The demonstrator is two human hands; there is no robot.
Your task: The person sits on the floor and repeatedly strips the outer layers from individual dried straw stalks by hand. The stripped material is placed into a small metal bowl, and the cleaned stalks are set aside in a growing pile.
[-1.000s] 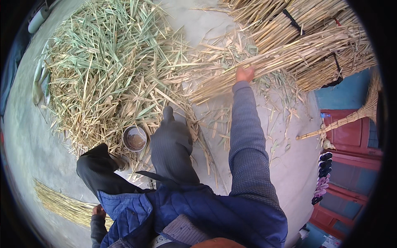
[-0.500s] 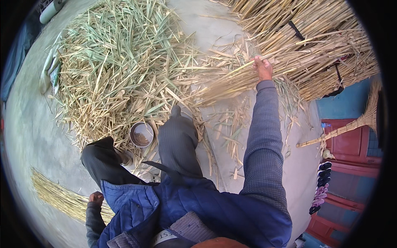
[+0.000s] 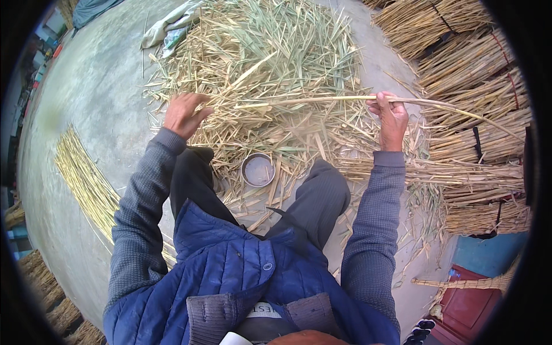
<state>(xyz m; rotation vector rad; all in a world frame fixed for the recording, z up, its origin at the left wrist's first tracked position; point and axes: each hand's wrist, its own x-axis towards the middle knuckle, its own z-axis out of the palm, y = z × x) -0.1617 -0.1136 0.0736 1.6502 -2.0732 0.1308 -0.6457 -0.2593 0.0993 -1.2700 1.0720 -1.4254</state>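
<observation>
In the head view, over the heap's near edge, your right hand (image 3: 392,122) pinches a long, thin stalk (image 3: 322,100) between thumb and fingers. The stalk lies nearly level across your front: its yellowish tip points left over the heap, and its other end bends down to the right, in front of the tied bundles. Your left hand (image 3: 184,117) is open, thumb and fingers spread well apart, just left of that tip and above the heap's left edge.

Beneath the stalk you have the heap of dry leaves (image 3: 276,52), greenish on its far side and straw-coloured nearer you. A round bowl (image 3: 252,172) sits at its near edge, between your knees, with a few bits inside. To your right lie bundles of stalks (image 3: 460,75), some bound with black ties, and a loose bunch (image 3: 428,171) reaches from them toward your right forearm. To your left, a sheaf of pale stalks (image 3: 89,178) rests on the grey floor (image 3: 109,98). Beyond the heap's far left corner you can see a crumpled whitish sack (image 3: 172,24); at lower right, a red door (image 3: 468,310).
</observation>
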